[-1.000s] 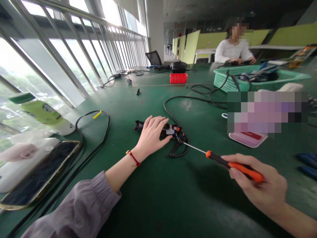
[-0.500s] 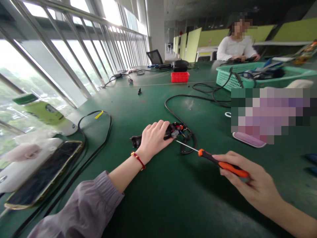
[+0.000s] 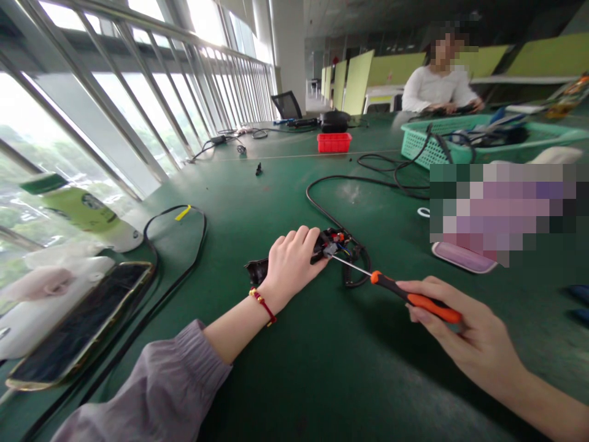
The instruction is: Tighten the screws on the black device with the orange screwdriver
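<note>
My left hand (image 3: 292,261) presses down on a small black opened device (image 3: 334,244) with coloured wires showing, lying on the green table (image 3: 294,368). A black cable (image 3: 322,196) runs from the device toward the back of the table. My right hand (image 3: 464,334) grips an orange-handled screwdriver (image 3: 414,299). Its thin metal shaft points left, and the tip touches the exposed end of the device by my left fingertips.
A phone (image 3: 78,322) and a white object lie at the left edge beside a green-and-white bottle (image 3: 80,209). A pink case (image 3: 462,256), a green basket (image 3: 483,144) of cables and a red box (image 3: 334,142) stand farther back. Another person (image 3: 439,89) sits at the far end.
My left hand has curled from flat to a tighter hold and turned the device slightly. The screwdriver has shifted left and its tip now rests on the device's open end.
</note>
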`<state>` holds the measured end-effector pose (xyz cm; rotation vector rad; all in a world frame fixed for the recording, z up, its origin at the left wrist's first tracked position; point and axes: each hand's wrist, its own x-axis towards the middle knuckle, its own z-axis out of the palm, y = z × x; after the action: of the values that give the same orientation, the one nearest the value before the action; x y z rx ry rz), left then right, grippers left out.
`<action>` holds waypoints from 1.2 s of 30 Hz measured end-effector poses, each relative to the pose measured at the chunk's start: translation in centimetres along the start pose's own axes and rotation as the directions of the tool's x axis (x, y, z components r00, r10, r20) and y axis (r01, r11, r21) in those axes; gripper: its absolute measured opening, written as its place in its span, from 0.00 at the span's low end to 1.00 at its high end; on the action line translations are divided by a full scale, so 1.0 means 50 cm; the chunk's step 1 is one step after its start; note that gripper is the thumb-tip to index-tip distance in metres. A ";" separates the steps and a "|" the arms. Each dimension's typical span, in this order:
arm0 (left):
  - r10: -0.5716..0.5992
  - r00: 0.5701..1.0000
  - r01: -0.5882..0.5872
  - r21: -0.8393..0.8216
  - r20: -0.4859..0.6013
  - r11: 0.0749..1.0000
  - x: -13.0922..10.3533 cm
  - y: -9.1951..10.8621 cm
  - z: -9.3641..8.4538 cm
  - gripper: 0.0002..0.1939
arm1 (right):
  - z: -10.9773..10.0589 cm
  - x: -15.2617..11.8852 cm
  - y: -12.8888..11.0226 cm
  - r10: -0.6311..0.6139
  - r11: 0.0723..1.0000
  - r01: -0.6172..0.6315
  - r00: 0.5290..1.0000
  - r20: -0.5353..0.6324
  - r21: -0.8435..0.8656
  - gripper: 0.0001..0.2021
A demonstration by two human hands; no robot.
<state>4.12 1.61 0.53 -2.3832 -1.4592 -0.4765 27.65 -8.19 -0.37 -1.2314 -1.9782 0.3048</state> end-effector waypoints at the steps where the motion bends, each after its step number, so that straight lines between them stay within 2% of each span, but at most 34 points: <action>1: 0.000 1.000 0.000 0.000 0.002 1.000 0.000 0.000 0.000 0.19 | 0.000 0.000 0.000 0.001 1.000 -0.001 1.000 -0.004 -0.001 0.13; 12: 0.004 1.000 -0.004 0.017 0.012 1.000 0.000 0.000 0.000 0.19 | -0.004 -0.001 -0.003 0.001 1.000 0.000 1.000 -0.021 0.020 0.12; 19: 0.016 1.000 -0.016 0.036 0.005 0.999 -0.002 0.002 -0.003 0.18 | -0.005 0.003 -0.002 0.030 0.999 -0.030 1.000 0.004 0.016 0.11; 27: 0.062 0.998 -0.062 0.038 -0.005 0.997 -0.005 0.006 -0.007 0.20 | -0.008 -0.008 0.004 0.051 0.995 -0.054 0.998 0.039 0.088 0.14; 29: 0.066 0.998 -0.066 0.041 -0.005 0.997 -0.005 0.006 -0.006 0.20 | -0.005 -0.012 0.004 0.049 0.996 -0.048 0.999 -0.012 0.071 0.15; 31: 0.062 0.998 -0.061 0.048 -0.003 0.997 -0.005 0.006 -0.005 0.19 | 0.000 -0.015 0.006 0.027 0.998 -0.018 0.990 -0.137 0.065 0.18; 34: 0.056 0.998 -0.057 0.068 0.009 0.996 -0.005 0.010 -0.005 0.19 | 0.004 -0.018 0.010 -0.005 0.996 0.032 0.946 -0.325 0.078 0.21; 36: 0.053 0.998 -0.055 0.081 0.020 0.995 -0.006 0.014 -0.007 0.19 | 0.001 -0.019 0.011 -0.008 0.999 0.023 0.956 -0.294 0.049 0.18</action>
<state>4.56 0.93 0.64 -2.3614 -1.3902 -0.3766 28.21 -8.70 -1.16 -1.1554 -1.7128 0.1533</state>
